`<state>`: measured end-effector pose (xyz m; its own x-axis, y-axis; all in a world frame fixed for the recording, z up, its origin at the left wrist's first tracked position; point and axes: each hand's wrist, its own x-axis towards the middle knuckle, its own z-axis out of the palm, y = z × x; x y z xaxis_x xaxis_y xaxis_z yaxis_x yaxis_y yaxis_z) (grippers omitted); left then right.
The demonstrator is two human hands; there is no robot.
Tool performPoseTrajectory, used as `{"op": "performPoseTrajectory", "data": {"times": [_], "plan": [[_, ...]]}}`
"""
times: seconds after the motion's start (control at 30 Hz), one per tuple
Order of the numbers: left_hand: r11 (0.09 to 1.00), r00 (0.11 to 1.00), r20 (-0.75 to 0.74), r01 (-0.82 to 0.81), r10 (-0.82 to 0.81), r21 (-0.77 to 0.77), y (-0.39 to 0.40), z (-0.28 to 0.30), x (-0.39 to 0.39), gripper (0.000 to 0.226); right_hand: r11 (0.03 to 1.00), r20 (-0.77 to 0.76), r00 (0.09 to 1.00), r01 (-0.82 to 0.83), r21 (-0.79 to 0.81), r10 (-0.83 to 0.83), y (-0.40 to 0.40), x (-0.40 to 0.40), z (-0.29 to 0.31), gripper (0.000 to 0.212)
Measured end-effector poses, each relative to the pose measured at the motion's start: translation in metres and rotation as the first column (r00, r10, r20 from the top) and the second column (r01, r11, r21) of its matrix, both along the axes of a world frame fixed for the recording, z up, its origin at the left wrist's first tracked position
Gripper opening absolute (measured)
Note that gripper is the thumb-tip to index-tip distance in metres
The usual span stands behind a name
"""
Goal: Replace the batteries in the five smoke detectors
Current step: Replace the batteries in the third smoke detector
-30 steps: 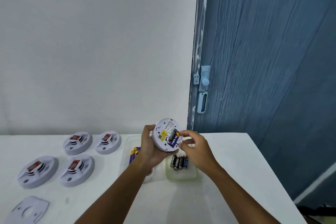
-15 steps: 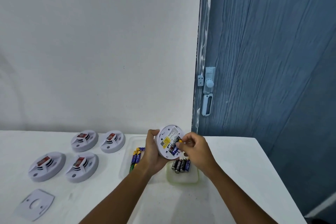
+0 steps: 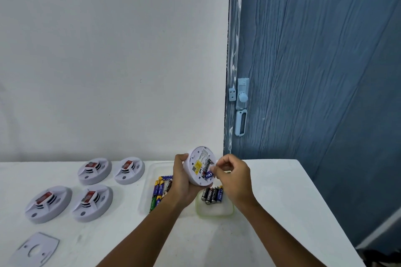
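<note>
My left hand (image 3: 181,182) grips a round white smoke detector (image 3: 198,166), held above the table with its back towards me. A yellow label and dark batteries show in its open compartment. My right hand (image 3: 233,176) pinches at a battery (image 3: 208,174) in that compartment with thumb and fingertips. Below, a small green-rimmed dish (image 3: 214,210) holds several dark batteries. A clear tray (image 3: 147,191) to its left holds several blue, yellow and green batteries, partly hidden by my left wrist. Several other detectors lie face up at the left, one of them (image 3: 48,202) nearest.
A white table (image 3: 271,212) stands against a white wall; its right edge runs beside a blue door (image 3: 314,71) with a pale blue latch (image 3: 242,102). A flat white mounting plate (image 3: 35,249) lies at the front left corner.
The view has shifted slightly. My right fingers have moved from the battery's end to pinching over it at the compartment. The detector stays in my left hand.
</note>
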<state>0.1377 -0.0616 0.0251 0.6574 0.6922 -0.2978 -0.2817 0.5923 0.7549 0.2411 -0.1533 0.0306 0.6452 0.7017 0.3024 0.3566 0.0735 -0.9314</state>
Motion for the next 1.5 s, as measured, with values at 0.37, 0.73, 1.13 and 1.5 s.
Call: {"op": "performPoseTrajectory", "data": {"times": [0.37, 0.73, 1.13, 1.5], "plan": [[0.995, 0.995, 0.098, -0.001, 0.011, -0.102, 0.023, 0.005, -0.028, 0.048, 0.841, 0.064, 0.997, 0.004, -0.541, 0.037, -0.001, 0.044, -0.023, 0.027], [0.989, 0.991, 0.123, 0.061, -0.045, -0.135, 0.026, 0.016, -0.059, 0.056, 0.976, 0.27, 0.953, -0.083, -0.202, 0.137, 0.019, -0.011, 0.01, 0.01], [0.993, 0.991, 0.119, 0.067, -0.056, -0.093, 0.027, 0.023, -0.074, 0.058, 0.964, 0.557, 0.802, -0.082, -0.253, 0.215, 0.037, -0.058, 0.028, 0.019], [0.995, 0.996, 0.056, 0.08, -0.076, -0.058, 0.024, 0.023, -0.07, 0.054, 0.94, 0.659, 0.71, -0.009, -0.342, 0.246, 0.033, -0.062, 0.032, 0.026]]}}
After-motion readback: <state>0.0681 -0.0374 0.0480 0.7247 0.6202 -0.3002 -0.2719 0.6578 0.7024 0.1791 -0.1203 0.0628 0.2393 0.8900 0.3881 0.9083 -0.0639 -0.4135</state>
